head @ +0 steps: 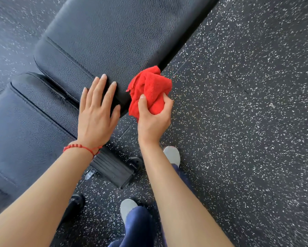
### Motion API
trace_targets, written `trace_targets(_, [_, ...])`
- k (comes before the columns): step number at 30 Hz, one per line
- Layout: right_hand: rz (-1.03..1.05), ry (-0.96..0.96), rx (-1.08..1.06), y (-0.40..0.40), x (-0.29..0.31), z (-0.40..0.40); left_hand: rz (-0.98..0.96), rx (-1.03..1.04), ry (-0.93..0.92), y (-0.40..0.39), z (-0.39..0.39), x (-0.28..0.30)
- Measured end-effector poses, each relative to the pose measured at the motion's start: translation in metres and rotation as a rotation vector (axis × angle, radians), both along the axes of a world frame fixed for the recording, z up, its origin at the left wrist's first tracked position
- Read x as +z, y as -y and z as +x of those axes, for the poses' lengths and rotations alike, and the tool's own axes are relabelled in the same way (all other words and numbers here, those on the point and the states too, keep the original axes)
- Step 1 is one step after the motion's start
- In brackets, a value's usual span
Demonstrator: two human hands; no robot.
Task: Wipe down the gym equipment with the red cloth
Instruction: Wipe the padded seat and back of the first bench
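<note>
A black padded gym bench (pixel 103 32) runs from the lower left to the top middle, in two cushions split by a gap. My left hand (pixel 98 111) lies flat, fingers spread, on the near corner of the long cushion. My right hand (pixel 153 120) grips a bunched red cloth (pixel 149 88), which presses against the bench's right side edge just beside the left hand.
Black rubber floor (pixel 238 122) with white speckles fills the right side. The bench's black base foot (pixel 112 168) sticks out below my left wrist. My two grey shoes (pixel 172 155) and blue trouser legs stand close to it.
</note>
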State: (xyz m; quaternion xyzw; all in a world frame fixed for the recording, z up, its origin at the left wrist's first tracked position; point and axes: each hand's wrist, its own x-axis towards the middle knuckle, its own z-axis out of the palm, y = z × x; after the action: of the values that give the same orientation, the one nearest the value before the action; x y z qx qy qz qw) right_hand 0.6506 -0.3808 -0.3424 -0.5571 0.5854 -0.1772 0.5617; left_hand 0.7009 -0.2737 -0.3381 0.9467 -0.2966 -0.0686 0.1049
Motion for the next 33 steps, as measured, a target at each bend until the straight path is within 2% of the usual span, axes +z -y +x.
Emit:
trace_targets(7, [0.008,-0.023,0.048,-0.035,-0.004,-0.022,-0.021,0.097,0.0,-0.032,-0.024,0.008])
trace_targets(19, [0.04,0.014,0.146,-0.147,-0.006,-0.094,0.064,0.119,0.005,-0.158,-0.081,0.014])
trace_targets(33, [-0.008,0.002,0.119,-0.212,-0.002,-0.107,0.028,0.187,-0.022,-0.229,-0.111,0.005])
